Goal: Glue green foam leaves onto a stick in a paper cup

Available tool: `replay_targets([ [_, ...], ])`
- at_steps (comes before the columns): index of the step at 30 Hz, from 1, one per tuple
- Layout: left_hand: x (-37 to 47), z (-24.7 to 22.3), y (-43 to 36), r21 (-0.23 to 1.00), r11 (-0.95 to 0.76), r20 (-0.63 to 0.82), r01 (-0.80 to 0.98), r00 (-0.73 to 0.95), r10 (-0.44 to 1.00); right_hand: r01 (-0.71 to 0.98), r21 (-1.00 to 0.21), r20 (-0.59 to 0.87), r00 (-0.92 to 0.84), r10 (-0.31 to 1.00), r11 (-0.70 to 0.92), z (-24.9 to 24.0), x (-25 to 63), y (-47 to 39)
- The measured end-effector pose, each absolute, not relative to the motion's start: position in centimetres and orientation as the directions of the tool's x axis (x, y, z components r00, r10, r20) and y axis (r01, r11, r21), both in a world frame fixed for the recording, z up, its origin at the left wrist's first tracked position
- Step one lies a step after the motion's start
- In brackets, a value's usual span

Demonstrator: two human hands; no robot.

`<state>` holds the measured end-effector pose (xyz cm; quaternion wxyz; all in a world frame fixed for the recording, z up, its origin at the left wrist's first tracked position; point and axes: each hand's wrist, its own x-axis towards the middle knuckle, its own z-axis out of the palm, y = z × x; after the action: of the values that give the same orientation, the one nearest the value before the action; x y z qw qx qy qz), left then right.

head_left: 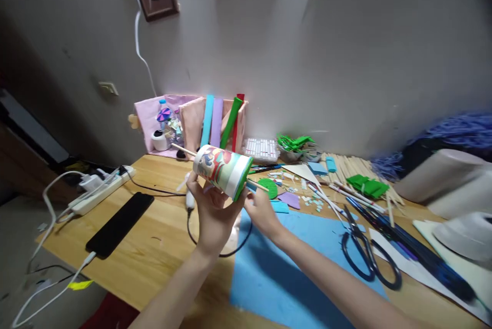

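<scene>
My left hand (213,219) is wrapped round a printed paper cup (221,167), held tilted on its side above the table. Bright green trim (243,179) covers the cup's right end, beside a white band. A thin wooden stick (183,149) pokes out past the left end, and a stick also shows beyond the green end. There my right hand (264,213) is closed with its fingertips at the stick, close to the cup. Its grip is partly hidden. Beneath my right forearm lies a blue sheet (295,262).
Black-handled scissors (367,252) lie on the right among pens and wooden sticks (348,165). A phone (120,224) and a power strip (100,190) are on the left. Pink boxes (192,119) with coloured rolls stand behind. White rolls (446,180) are at far right.
</scene>
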<state>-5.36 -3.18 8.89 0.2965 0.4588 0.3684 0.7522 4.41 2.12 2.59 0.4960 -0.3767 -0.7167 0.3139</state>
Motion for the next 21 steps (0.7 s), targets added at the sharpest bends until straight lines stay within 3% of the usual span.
replay_targets([
  [3,-2.4,7.3,-2.4,0.873,-0.451,0.38,-0.187,-0.32,0.868,0.24,-0.805,0.556,-0.017,0.831,0.543,4.5,11.3,0.0],
  [7,1.0,4.7,-1.8,0.924,-0.247,0.192,-0.292,-0.205,0.96,0.275,-0.749,0.621,-0.026,0.783,0.603,5.0,16.4,-2.6],
  [13,4.1,1.9,-2.2,0.936,-0.103,0.095,-0.337,-0.042,0.995,0.237,-0.849,0.504,0.095,0.858,0.473,2.2,18.3,-4.2],
  [21,5.2,-0.7,-2.7,0.937,0.006,-0.024,-0.349,-0.047,0.999,0.142,-0.914,0.395,0.111,0.912,0.379,0.2,18.1,-4.4],
])
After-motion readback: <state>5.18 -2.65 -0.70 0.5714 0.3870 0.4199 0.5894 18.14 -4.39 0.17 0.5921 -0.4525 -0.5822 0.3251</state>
